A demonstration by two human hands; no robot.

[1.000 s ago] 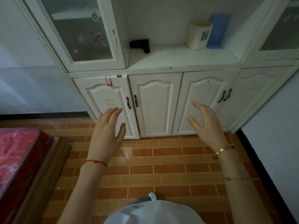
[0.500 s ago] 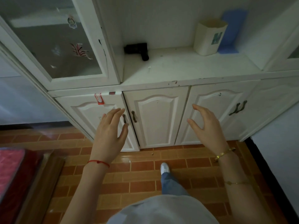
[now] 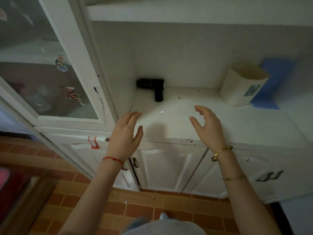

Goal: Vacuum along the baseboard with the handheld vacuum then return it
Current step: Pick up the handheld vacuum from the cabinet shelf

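Observation:
A small black handheld vacuum (image 3: pixel 153 86) lies at the back left of the white cabinet's open counter (image 3: pixel 237 126), its handle pointing toward me. My left hand (image 3: pixel 126 133) hovers over the counter's front edge, fingers apart, holding nothing, below and left of the vacuum. Over the counter to the right, my right hand (image 3: pixel 207 125) is held with its fingers curled and spread, also empty, a little in front of the vacuum. Neither hand touches the vacuum.
A cream container (image 3: pixel 242 85) and a blue sheet (image 3: pixel 274 82) stand at the back right of the counter. A glass-door cabinet (image 3: pixel 44 73) rises on the left. Below are white cupboard doors (image 3: pixel 166 168), a brick-pattern floor (image 3: pixel 81 197) and a dark baseboard (image 3: pixel 279 216) at right.
I have stepped closer to the cabinet and the view has risen. Both hands have gone up from in front of the cupboard doors to the counter, nearer the vacuum.

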